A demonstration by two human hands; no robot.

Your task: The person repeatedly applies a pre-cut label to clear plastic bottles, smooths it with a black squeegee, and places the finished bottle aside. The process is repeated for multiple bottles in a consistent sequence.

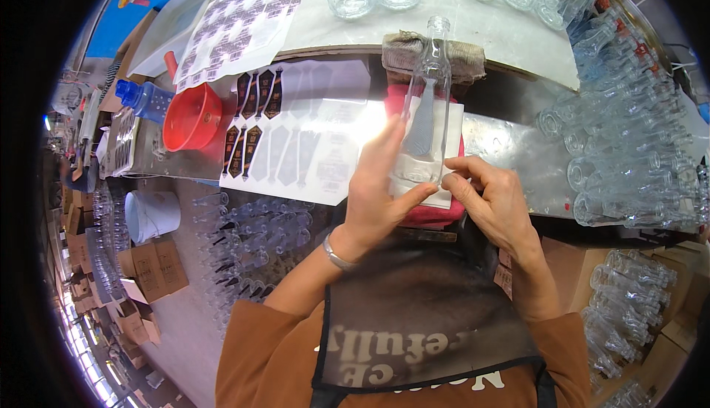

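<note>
A clear glass bottle (438, 49) lies in front of me with its neck pointing away. Its neck end rests by a folded grey cloth (396, 56), and its body lies over white paper on a pink-red pad (427, 216). Through the glass shows a grey tie-shaped label (420, 130). My left hand (370, 186) is closed along the bottle's left side, its fingers blurred and the thumb across the base end. With thumb and forefinger together, my right hand (492, 197) touches the bottle's lower right edge. Left of them lies a white decal sheet (296, 186) with several dark tie-shaped decals (268, 96).
A red plastic bowl (194, 118) and a blue bottle (148, 99) stand left. A printed sheet (244, 19) lies on the raised shelf (444, 27), where bottles stand. Many clear bottles (629, 142) lie stacked right. Floor level holds more bottles (259, 238) and a white bucket (151, 216).
</note>
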